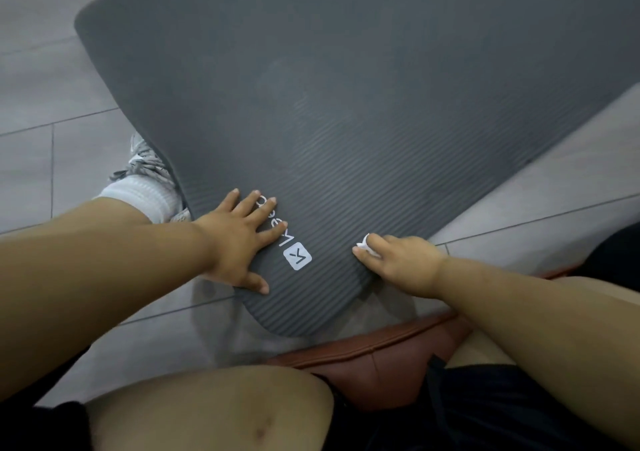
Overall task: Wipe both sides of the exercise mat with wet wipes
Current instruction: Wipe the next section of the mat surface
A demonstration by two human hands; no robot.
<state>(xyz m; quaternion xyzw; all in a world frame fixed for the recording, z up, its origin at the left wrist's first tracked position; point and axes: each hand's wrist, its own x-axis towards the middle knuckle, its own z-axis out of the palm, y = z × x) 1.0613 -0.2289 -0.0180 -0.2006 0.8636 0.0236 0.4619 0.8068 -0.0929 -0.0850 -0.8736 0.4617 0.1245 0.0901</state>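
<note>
A dark grey ribbed exercise mat [329, 104] lies spread over the tiled floor, its rounded near corner lifted toward me. A white logo [297, 256] is printed near that corner. My left hand [239, 239] lies flat on the mat beside the logo, fingers spread, thumb at the mat's edge. My right hand [398, 258] rests on the mat's right edge, fingers closed around a small crumpled white wet wipe [365, 245] pressed against the surface.
Grey floor tiles [41, 80] surround the mat. My left foot in a grey sneaker and white sock [149, 180] stands against the mat's left edge. I sit on a brown leather seat [374, 357], with my bare knees in the foreground.
</note>
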